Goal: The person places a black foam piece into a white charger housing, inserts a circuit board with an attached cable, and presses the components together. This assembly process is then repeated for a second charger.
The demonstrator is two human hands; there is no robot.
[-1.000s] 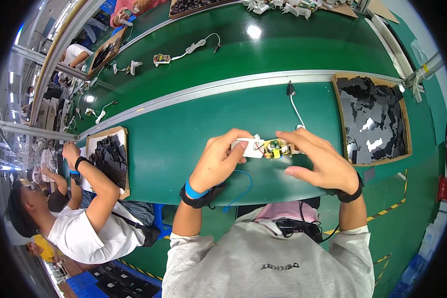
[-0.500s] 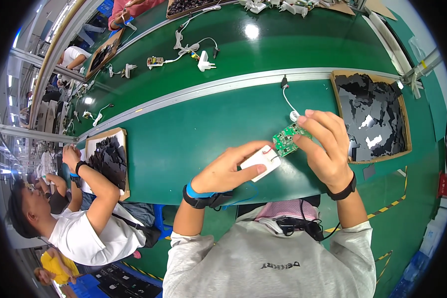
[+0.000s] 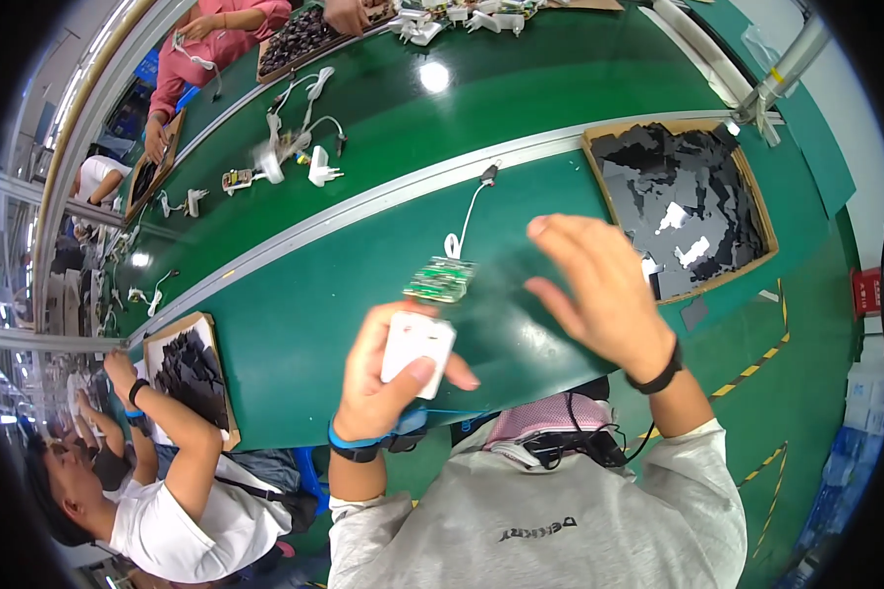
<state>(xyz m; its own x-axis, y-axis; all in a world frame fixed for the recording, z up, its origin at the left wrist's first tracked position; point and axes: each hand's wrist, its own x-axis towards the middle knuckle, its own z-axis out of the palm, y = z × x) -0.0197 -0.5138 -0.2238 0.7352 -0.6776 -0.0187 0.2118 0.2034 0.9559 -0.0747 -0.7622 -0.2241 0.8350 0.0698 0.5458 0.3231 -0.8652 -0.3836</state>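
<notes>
My left hand point(image 3: 371, 381) is closed around a white plastic charger housing point(image 3: 417, 355), with the thumb lying across its face. Just beyond the housing is a green circuit board point(image 3: 441, 280), slightly blurred. A white cable point(image 3: 471, 218) runs from the board's far side up to a black connector point(image 3: 489, 175) at the metal rail. To the right, my right hand point(image 3: 599, 285) hangs over the green bench, fingers apart and nothing in them. Whether wires join the board to the housing cannot be made out.
A cardboard tray point(image 3: 768, 221) of dark sheet pieces stands at the right, another tray point(image 3: 231, 393) at the left by a co-worker point(image 3: 182, 471). Beyond the metal rail point(image 3: 363, 201), a belt carries cabled boards and a white plug point(image 3: 322, 167). More people's hands work at the far side.
My right hand has let go of the circuit board and drawn away from it. The housing in my left hand has turned more upright. The whole view has shifted.
</notes>
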